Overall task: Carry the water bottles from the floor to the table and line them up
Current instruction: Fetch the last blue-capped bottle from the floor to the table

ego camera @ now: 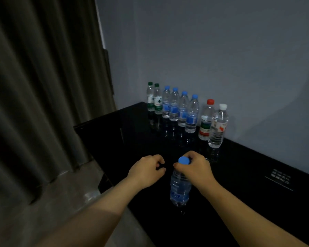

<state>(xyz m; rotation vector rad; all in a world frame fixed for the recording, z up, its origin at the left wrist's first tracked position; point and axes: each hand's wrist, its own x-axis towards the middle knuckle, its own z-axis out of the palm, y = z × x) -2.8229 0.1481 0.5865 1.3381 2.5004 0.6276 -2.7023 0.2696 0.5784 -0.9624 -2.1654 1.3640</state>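
Curtain [43, 86]: dark, pleated, fills the left side down to the floor.
Wall [221, 50]: plain grey, behind the desk.
Desk [248, 175]: black and glossy, set in the corner against the wall; it carries every bottle in view.
Floor [61, 202]: grey strip between curtain and desk; no bottles show on the part in view (the rest lies out of frame).
Row [184, 111]: eight bottles upright along the wall, close together, running from the far corner toward the near right.
Green pair [153, 98]: far end of the row.
Blue four [178, 107]: middle of the row.
Red-cap [206, 120]: seventh, just beside the blue four.
White-cap [218, 127]: near end, touching or nearly touching the red-cap.
Right hand [194, 168]: fingers curled round the neck of a ninth bottle, just under its cap.
Left hand [146, 172]: loosely curled, nothing in it, just beside the bottle's top.
Bottle [179, 188]: blue cap, upright, over the desk's near part and well apart from the row; whether its base rests on the desk cannot be told.
Progress: judged late, with eight placed and the ninth at the desk but not yet in line.
Left: set the ninth beside the white-cap; any further trips unknown.
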